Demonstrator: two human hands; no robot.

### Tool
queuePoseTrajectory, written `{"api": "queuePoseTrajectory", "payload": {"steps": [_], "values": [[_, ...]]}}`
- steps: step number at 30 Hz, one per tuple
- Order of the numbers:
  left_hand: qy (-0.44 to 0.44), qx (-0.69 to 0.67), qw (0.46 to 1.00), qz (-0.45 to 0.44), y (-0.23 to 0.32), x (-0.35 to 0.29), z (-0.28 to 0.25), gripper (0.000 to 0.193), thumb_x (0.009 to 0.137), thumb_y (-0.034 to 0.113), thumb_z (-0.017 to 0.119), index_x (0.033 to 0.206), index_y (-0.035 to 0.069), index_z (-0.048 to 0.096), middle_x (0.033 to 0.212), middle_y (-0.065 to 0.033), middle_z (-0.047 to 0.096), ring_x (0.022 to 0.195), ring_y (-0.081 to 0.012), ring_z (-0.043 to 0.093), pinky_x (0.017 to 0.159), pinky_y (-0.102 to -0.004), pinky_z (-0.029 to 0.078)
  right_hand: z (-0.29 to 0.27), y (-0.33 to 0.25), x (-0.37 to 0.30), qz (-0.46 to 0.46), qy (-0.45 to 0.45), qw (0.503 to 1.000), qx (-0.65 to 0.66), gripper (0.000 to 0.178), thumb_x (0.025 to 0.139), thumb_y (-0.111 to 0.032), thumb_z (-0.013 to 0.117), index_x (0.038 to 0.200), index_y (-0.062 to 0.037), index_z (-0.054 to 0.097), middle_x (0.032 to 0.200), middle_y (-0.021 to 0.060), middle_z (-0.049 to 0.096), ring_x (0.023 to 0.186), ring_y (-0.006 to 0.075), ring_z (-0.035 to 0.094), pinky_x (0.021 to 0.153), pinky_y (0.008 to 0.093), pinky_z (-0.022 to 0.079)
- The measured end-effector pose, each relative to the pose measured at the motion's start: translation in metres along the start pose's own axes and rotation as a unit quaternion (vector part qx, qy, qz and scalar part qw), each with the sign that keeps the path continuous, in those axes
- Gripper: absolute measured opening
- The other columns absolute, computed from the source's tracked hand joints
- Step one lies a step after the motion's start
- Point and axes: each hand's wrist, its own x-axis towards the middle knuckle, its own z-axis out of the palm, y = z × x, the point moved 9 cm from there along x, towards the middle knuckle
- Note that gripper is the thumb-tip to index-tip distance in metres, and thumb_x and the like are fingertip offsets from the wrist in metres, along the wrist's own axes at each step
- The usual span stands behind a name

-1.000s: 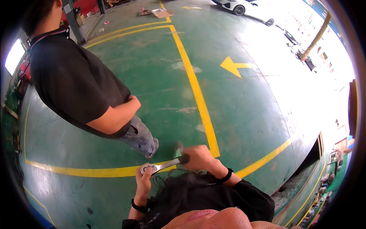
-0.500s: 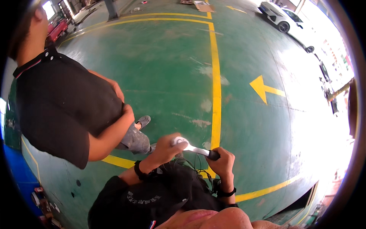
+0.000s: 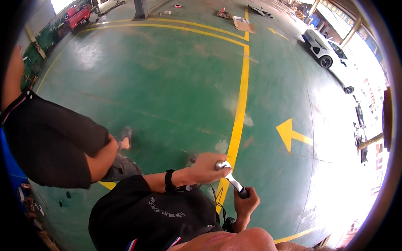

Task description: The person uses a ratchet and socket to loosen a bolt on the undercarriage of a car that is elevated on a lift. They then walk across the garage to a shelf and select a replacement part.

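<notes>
A silver ratchet wrench (image 3: 235, 180) with a dark grip is held between both my hands, in front of my chest. My left hand (image 3: 206, 168) is closed around its head end; a round metal part shows past the thumb, and the rest of the head is hidden by the fingers. At the other end, my right hand (image 3: 246, 202) wraps the dark handle. The shaft slopes down to the right, with its bright middle bare between the hands. Dark cables (image 3: 218, 196) hang below it, close to my body.
Close on my left stands a person in a black shirt (image 3: 54, 138). Yellow lines (image 3: 238, 121) and an arrow (image 3: 289, 134) mark the green floor. A white car (image 3: 324, 48) stands far right, a red vehicle (image 3: 77, 17) far left. Open cardboard (image 3: 243, 24) lies beyond.
My left hand has shifted right, and the wrench slopes more steeply. My view has turned, so the floor markings and car sit lower. The person beside me appears farther left.
</notes>
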Motion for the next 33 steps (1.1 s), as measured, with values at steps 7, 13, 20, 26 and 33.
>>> {"api": "queuePoseTrajectory", "payload": {"steps": [7,13,20,26,33], "values": [[0.003,-0.023,0.997,0.069,-0.007,0.131,-0.054,0.026,0.083,0.026,0.067,0.075,0.004,0.054,0.059,-0.0063,0.048,0.052,-0.0169,0.044,0.049,-0.0342,0.035,0.043,-0.038,0.148,-0.056,-0.042,0.998,-0.001,0.027,0.066,-0.016,0.086,0.08,-0.0032,0.067,0.062,0.008,0.059,0.055,0.0194,0.057,0.055,0.0312,0.048],[0.055,0.023,0.991,0.118,-0.001,0.219,-0.135,0.029,0.076,0.027,0.069,0.068,0.005,0.051,0.057,-0.0073,0.046,0.05,-0.0219,0.043,0.048,-0.0353,0.033,0.135,-0.079,0.245,0.016,-0.341,0.931,0.133,0.032,0.068,-0.017,0.089,0.085,0.0,0.068,0.065,-0.0066,0.051,0.062,0.0031,0.044,0.054,0.0233,0.039],[0.213,0.148,0.937,0.235,0.015,0.304,-0.223,0.024,0.064,0.025,0.067,0.061,0.009,0.049,0.055,-0.0059,0.047,0.047,-0.0268,0.044,0.047,-0.0371,0.034,0.23,-0.138,0.377,-0.117,-0.435,0.872,0.189,0.027,0.07,-0.015,0.088,0.079,-0.0019,0.066,0.058,-0.0001,0.054,0.054,0.0066,0.048,0.051,0.0257,0.042],[0.323,0.217,0.885,0.255,0.019,0.377,-0.294,0.024,0.066,0.027,0.064,0.071,0.006,0.052,0.064,-0.0085,0.05,0.056,-0.029,0.049,0.054,-0.0383,0.038,0.268,-0.223,0.499,-0.25,-0.395,0.856,0.221,0.028,0.067,-0.018,0.088,0.079,-0.0029,0.067,0.06,0.0077,0.058,0.053,0.0141,0.054,0.053,0.0293,0.047],[0.441,0.139,0.876,0.139,-0.04,0.428,-0.371,0.04,0.086,0.042,0.058,0.09,0.002,0.061,0.088,-0.0132,0.063,0.093,-0.0303,0.061,0.099,-0.0467,0.037,0.34,-0.301,0.598,-0.358,-0.446,0.796,0.198,0.021,0.071,-0.017,0.083,0.083,-0.0058,0.07,0.071,0.0113,0.067,0.061,0.0231,0.067,0.058,0.0348,0.052]]}}
